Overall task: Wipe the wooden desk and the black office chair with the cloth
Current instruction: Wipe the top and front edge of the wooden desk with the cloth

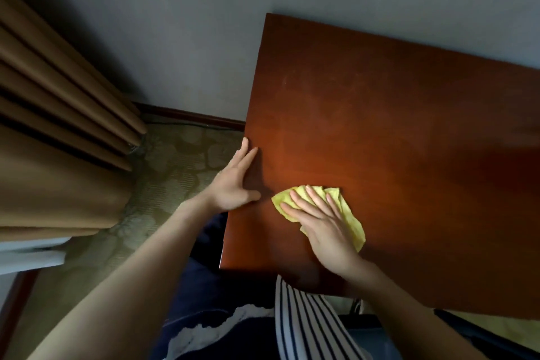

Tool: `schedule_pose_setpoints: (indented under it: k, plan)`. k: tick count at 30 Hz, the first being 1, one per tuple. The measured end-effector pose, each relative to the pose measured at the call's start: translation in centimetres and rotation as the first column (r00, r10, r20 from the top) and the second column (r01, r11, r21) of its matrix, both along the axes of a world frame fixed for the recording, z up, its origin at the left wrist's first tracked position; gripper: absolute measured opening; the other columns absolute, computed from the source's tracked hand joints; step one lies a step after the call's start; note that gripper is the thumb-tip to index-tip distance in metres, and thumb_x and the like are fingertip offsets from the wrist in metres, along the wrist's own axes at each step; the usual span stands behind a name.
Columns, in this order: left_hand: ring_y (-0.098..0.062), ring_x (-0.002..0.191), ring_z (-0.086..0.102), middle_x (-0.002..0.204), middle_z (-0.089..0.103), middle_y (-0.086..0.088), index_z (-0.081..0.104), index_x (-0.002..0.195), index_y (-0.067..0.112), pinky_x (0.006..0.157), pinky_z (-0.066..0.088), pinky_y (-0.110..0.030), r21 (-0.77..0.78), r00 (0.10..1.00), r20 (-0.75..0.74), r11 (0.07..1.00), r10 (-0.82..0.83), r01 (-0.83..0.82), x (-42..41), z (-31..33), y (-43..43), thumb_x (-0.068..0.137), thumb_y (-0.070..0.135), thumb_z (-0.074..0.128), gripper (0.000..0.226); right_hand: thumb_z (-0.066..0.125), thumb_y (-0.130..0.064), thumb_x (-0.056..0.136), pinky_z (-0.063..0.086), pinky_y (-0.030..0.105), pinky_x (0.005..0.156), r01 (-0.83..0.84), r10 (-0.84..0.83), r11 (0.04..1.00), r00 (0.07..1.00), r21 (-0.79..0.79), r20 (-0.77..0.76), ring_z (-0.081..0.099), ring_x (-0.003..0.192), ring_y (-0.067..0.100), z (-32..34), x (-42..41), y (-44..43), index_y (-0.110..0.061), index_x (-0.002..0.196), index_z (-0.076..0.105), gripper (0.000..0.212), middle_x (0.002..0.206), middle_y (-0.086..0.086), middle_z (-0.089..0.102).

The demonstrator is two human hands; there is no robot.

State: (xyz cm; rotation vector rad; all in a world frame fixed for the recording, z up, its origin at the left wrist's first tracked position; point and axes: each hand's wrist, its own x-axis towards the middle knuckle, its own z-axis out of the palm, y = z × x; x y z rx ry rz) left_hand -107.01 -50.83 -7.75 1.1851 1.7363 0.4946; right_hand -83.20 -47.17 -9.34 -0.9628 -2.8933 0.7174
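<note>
Cloth (352, 219), yellow, flat on the wooden surface (394, 126) near its front left corner.
From the left: brown curtain (58, 140), patterned carpet (181, 155); the left hand (233, 184) rests spread on the surface's left edge; just beside it the right hand (324, 228), flat and spread, presses the cloth down.

desk (380, 102) cut off at right edge, curtain (49, 184) at left; cloth (354, 225) partly hidden under right hand (324, 228)

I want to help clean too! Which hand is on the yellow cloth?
The right hand: its straight fingers press the yellow cloth onto the wooden desk. The left hand rests on bare wood at the desk's edge.
</note>
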Motion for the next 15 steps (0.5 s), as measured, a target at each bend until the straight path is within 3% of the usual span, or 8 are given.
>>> schedule_pose_setpoints:
  k: [2,5,9,15]
  plan:
    - [-0.012,0.147,0.001,0.159,-0.006,0.006,0.012,0.152,0.017,0.118,0.01,-0.027,0.081,0.995,0.011,0.992,0.1,-0.1,-0.6,-0.2,-0.7,0.082,0.011,0.069,0.092,0.053,-0.003,0.091,0.002,0.033,0.118,-0.011,0.011,1.0,1.0,-0.018,0.005,0.009,0.144,0.009,0.0,-0.7,0.9,-0.037,0.141,0.039,0.063,0.148,-0.022,0.023]
    - [-0.009,0.146,0.005,0.16,0.0,0.006,0.016,0.152,0.018,0.119,0.012,-0.029,0.142,0.978,0.056,0.968,0.203,-0.209,-0.7,-0.4,-0.9,0.086,0.017,0.067,0.084,0.047,-0.002,0.094,-0.008,0.022,0.114,-0.003,0.003,0.999,1.0,-0.05,0.005,0.004,0.143,0.004,0.3,-3.1,3.6,-0.039,0.141,0.037,0.061,0.148,-0.024,0.021]
    - [-0.004,0.144,0.004,0.16,0.004,0.004,0.014,0.152,0.018,0.112,0.006,-0.017,0.178,0.956,0.083,0.94,0.28,-0.29,-1.0,0.0,-0.2,0.091,0.033,0.06,0.077,0.043,-0.001,0.097,-0.007,0.027,0.114,0.015,-0.013,0.998,0.999,-0.057,0.032,0.002,0.144,0.005,0.5,-7.4,8.1,-0.039,0.143,0.034,0.061,0.152,-0.019,0.021]
    - [-0.021,0.146,0.015,0.16,0.004,0.001,0.013,0.152,0.019,0.118,0.019,-0.036,0.086,0.968,0.04,0.964,0.249,-0.252,-2.3,0.5,0.6,0.094,0.037,0.053,0.072,0.037,-0.002,0.099,-0.002,0.039,0.118,0.116,-0.11,0.993,0.986,-0.036,0.124,0.0,0.147,0.016,0.8,-13.4,14.0,-0.037,0.147,0.025,0.06,0.157,-0.01,0.015]
